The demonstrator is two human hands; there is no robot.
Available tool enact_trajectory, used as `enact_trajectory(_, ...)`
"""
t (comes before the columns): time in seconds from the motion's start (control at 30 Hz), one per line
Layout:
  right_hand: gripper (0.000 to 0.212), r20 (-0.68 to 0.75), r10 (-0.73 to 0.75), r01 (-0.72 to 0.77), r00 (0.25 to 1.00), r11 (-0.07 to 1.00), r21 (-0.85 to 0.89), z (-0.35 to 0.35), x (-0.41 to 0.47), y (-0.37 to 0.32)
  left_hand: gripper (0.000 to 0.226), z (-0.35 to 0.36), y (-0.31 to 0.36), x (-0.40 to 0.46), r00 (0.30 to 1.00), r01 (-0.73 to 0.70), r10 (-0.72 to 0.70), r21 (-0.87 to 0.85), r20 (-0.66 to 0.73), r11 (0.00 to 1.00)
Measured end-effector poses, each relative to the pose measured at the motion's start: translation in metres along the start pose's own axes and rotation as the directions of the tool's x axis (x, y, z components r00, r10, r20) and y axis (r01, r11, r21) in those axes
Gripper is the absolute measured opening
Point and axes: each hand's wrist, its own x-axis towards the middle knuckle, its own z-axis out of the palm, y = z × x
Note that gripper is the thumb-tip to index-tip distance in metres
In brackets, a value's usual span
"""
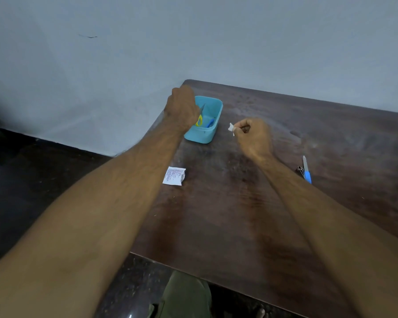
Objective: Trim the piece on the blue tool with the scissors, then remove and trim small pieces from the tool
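Overhead, right hand [254, 137] pinches white scrap [231, 128] above dark wooden table [239, 214] by grey wall [147, 42]

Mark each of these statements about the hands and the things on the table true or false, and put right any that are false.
1. The right hand pinches a small white scrap. True.
2. The left hand rests flat on the printed paper packet. False: it is at the near left rim of the blue box, and the packet lies apart on the table.
3. The blue box holds a tool with a yellow handle. True.
4. The blue-handled tool lies inside the blue box. False: it lies on the table, to the right of the right forearm.
5. The scrap touches the table. False: it is held above it.
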Motion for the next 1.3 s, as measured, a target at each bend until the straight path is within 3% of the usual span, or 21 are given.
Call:
enact_trajectory(0.5,0.011,-0.015,0.015,-0.014,1.0,0.997,0.074,-0.029,-0.027,0.012,0.024,0.001,0.015,-0.027,0.989,-0.148,0.147,0.148,0.02,0.978)
enact_trajectory(0.77,0.018,-0.127,0.127,-0.086,0.984,0.955,0.285,-0.075,-0.07,0.036,0.017,0.036,0.056,-0.139,0.957,-0.27,0.255,-0.101,-0.138,0.958)
enact_trajectory(0.97,0.021,-0.203,0.243,-0.167,0.948,0.928,0.332,-0.117,-0.096,0.065,0.021,0.085,0.089,-0.193,0.976,-0.174,0.189,-0.136,0.107,0.975)
enact_trajectory(1.13,0.01,-0.231,0.331,-0.225,0.915,0.893,0.39,-0.142,-0.108,0.082,0.035,0.096,0.124,-0.202,0.98,-0.106,0.121,-0.097,0.16,0.99)
enact_trajectory(1.3,0.016,-0.231,0.369,-0.255,0.9,0.878,0.406,-0.151,-0.113,0.095,0.048,0.099,0.148,-0.202,0.976,-0.087,0.086,-0.008,0.198,0.996)
